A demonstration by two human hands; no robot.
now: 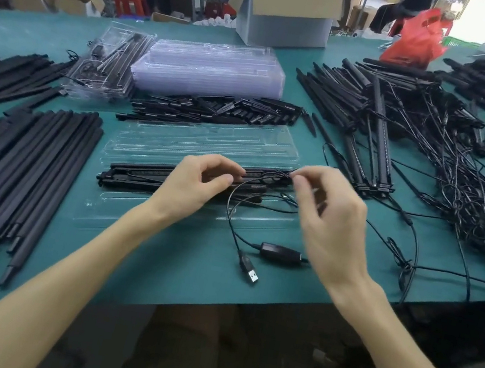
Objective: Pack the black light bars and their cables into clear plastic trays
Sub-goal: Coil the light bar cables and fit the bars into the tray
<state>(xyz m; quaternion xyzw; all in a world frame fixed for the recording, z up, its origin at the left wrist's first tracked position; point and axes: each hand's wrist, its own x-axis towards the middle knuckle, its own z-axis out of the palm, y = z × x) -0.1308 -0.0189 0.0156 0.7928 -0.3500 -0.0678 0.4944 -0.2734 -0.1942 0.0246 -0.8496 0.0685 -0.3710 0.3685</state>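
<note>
Centre of the surface (185, 286): light bars (140, 174) lie in an open tray (197, 141). Hands close together: left hand (203, 177) grips the bars mid-length, right hand (328, 217) pinches the thin cable (233, 230) at their right end. Bars look stiff and light, best held mid-length. Cable is limp and likely to tangle. Its controller (281, 252) and plug (250, 272) trail nearer, so gather them in loops.

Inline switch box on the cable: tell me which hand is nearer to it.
Right. The right hand hovers just beyond the switch box, pinching the cable; the left hand is farther, up-left at the light bar.
</note>
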